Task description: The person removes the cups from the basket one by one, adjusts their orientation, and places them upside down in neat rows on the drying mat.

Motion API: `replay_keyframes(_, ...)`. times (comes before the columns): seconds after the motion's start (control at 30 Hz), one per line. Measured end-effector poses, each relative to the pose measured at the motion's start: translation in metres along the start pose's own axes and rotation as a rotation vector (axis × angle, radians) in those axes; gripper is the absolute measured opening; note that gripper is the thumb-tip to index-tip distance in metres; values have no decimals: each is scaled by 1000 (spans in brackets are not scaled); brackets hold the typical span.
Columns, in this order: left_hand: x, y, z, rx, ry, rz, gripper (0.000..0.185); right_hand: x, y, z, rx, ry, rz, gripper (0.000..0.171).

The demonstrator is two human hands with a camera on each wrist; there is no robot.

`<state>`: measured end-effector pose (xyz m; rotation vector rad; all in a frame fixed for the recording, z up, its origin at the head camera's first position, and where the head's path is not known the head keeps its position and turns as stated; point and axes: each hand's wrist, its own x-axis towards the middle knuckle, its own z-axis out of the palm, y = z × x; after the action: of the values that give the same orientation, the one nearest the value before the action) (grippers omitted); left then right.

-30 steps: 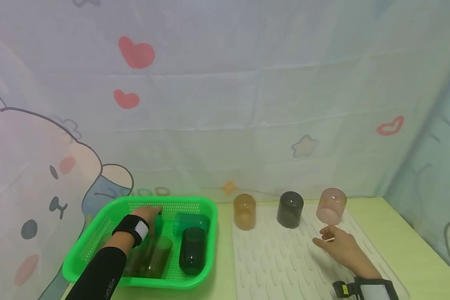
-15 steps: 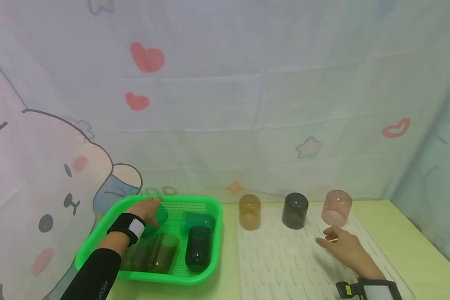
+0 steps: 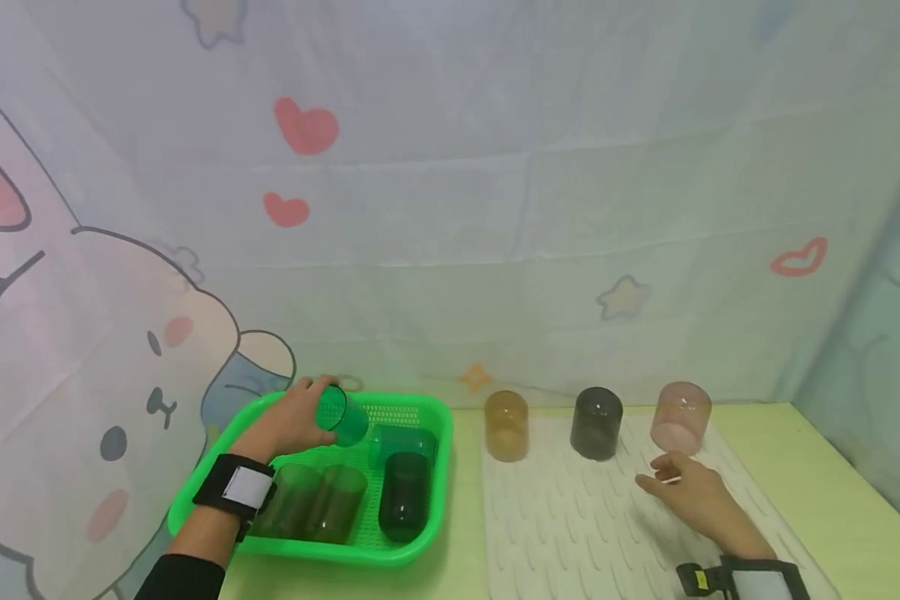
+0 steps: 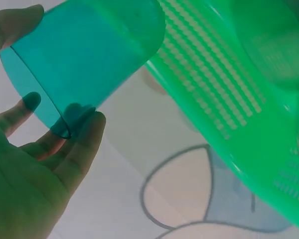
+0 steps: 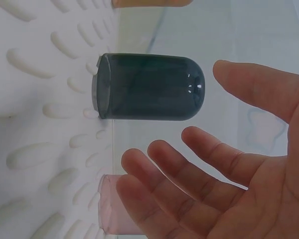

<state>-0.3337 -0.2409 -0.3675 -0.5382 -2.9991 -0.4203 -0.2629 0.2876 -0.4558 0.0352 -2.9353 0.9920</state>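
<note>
**Green cup held over the back corner of the basket**

The work surface is a pale yellow-green table (image 3: 817, 492), closed in at the back and sides by a hanging printed cloth (image 3: 450, 208) with red hearts, stars and a large cartoon rabbit. Taking the green basket (image 3: 217, 467) as the landmark: it sits on the table at the near left, its walls perforated, with several translucent cups lying on their sides inside, among them a dark green cup (image 3: 403, 507) and two olive cups (image 3: 317, 502).

The left hand (image 3: 288, 421) is over the basket's back left corner. Its fingers and thumb are curled round a teal-green cup (image 3: 341, 414), which is tilted and held clear above the basket floor; the left wrist view shows the fingertips at the cup's open rim (image 4: 65, 130).

Just to the right of the basket lies a white ribbed drying mat (image 3: 570, 533). Along its far edge three cups stand upside down in a row: an amber cup (image 3: 507, 425) nearest the basket, a black cup (image 3: 596, 422) next, and a pink cup (image 3: 680, 417) farthest from it.

The right hand (image 3: 690, 492) is above the mat, well to the right of the basket and just in front of the pink cup. Its fingers are loosely spread and relaxed, holding nothing.
</note>
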Motion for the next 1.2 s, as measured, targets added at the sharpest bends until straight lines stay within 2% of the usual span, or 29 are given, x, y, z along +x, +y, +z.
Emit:
replay_keyframes(0.27,-21,28,4,-199,146,64,77,4,-1,1,23,1,-8,56)
replay_keyframes(0.4,-29,47,12,-324,180,95,77,4,1,3,33,10,-9,56)
replay_keyframes(0.73,-35,97,38,-632,170,87,77,-2,-7,-1,74,25,-23,58)
replay_keyframes(0.83,-38,111,38,-674,150,112,76,-4,-11,1,99,22,-23,59)
replay_keyframes(1.0,-38,132,35,-683,124,165,73,-7,-19,2,121,42,-59,55)
replay_keyframes(1.1,-34,144,40,-706,120,194,72,-8,-26,0,141,44,-105,54)
replay_keyframes(1.2,-30,154,49,-786,98,214,72,-11,-33,1,191,15,-137,54)
